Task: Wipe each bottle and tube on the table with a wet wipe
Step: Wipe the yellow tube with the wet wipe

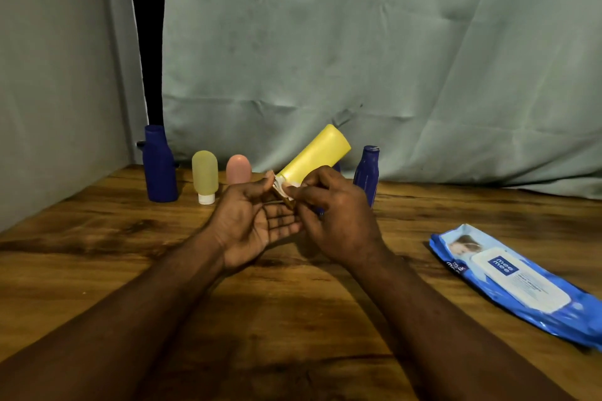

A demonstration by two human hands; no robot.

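You are partway through, by the look of it. The yellow bottle (314, 156) is off the counter (130, 238), tilted with its base up and away from you and its cap end down in your hands. Your right grip (335, 215) pinches the wipe (285, 187) against the bottle's neck. Your left grip (250, 221) lies palm up with the fingers fairly straight, cradling the cap end, thumb against the wipe.

Standing along the back are a tall blue bottle (159, 166), a pale yellow tube (204, 172), a pink tube (238, 169) and a second blue bottle (367, 172); another blue item is mostly hidden behind the yellow bottle. Which of these are already wiped cannot be told. The wipe pack (521, 283) lies to your right, apparently closed.
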